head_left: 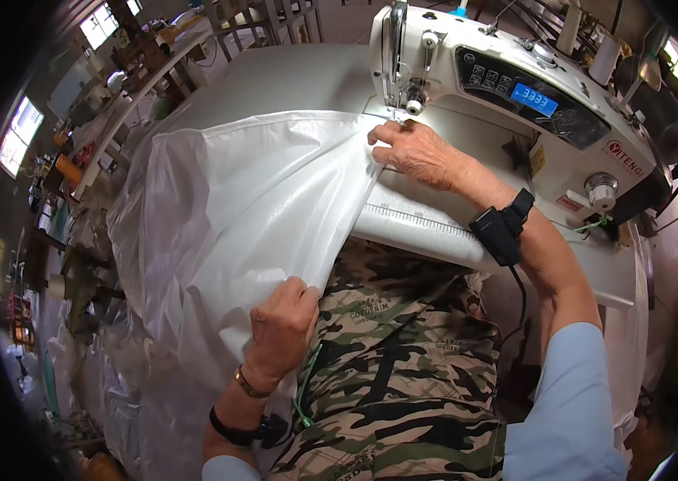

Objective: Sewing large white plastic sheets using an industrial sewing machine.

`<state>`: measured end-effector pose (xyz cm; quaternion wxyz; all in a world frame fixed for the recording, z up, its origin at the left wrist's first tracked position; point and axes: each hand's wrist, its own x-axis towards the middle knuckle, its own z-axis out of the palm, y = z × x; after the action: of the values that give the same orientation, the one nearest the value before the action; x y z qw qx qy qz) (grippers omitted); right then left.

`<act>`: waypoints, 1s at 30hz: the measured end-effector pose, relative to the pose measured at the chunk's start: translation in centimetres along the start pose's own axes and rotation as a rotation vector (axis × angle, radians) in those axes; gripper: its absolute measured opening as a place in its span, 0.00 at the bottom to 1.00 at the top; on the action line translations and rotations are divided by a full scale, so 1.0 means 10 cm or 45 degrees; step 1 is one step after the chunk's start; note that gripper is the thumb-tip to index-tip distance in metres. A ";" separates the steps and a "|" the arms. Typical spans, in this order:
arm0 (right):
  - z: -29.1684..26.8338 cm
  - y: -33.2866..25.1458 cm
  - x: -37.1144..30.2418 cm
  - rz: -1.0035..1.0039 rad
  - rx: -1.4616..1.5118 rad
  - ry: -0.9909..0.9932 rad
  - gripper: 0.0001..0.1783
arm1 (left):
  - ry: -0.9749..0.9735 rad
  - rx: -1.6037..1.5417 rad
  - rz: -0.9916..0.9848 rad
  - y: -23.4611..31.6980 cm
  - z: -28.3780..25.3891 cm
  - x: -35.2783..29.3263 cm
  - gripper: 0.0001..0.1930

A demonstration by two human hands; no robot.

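White sheet (250, 184) stretched between 2 hands, its gathered corner beside the sewing machine's (507, 80) needle end.
The sheet lies left of the right hand (423, 156), spreading over the table (291, 76) toward its left edge and dropping past the front edge; its right border runs slantwise from that corner down to the left hand (284, 325). The right hand, nearer the needle, has bent fingers at the corner, behind the ruler strip (415, 215) on the table's front edge; whether they pinch or merely press, I cannot tell. The left hand, nearer the lap, is closed around the border, most of the sheet lying to its left and beyond.
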<state>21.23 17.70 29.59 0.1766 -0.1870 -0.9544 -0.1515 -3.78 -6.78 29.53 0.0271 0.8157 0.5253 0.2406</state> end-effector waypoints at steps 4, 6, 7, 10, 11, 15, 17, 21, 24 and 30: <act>0.06 0.04 -0.02 0.082 0.051 -0.159 0.06 | 0.013 -0.044 -0.017 0.08 -0.04 -0.04 0.09; 0.06 0.06 -0.03 0.169 0.158 -0.169 0.07 | -0.006 -0.191 -0.115 0.13 -0.07 -0.08 0.20; 0.06 0.04 -0.03 0.172 0.277 -0.044 0.06 | -0.011 -0.189 -0.121 0.13 -0.08 -0.08 0.20; 0.06 0.05 -0.01 0.263 0.383 -0.129 0.07 | -0.017 -0.367 -0.126 0.14 -0.07 -0.09 0.27; 0.07 0.05 0.02 0.280 0.400 -0.155 0.07 | 0.001 -0.374 -0.109 0.14 -0.05 -0.10 0.27; 0.14 0.07 -0.01 0.249 0.454 -0.081 0.06 | -0.001 -0.370 -0.129 0.16 0.04 -0.11 0.27; 0.14 0.07 -0.01 0.335 0.554 -0.055 0.04 | 0.042 -0.341 -0.119 0.17 0.09 -0.12 0.27; 0.12 0.00 0.00 0.427 0.676 -0.089 0.04 | 0.214 -0.289 -0.112 0.21 0.22 -0.11 0.25; 0.13 0.00 0.01 0.412 0.643 -0.031 0.03 | 0.306 -0.137 -0.105 0.15 0.35 -0.13 0.22; 0.18 -0.07 -0.03 0.478 0.606 0.000 0.05 | 0.209 -0.190 -0.068 0.07 0.42 -0.15 0.17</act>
<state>20.67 17.68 27.71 0.2402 -0.3134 -0.9119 0.1115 -1.95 -7.50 25.52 0.0510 0.7747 0.5279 0.3443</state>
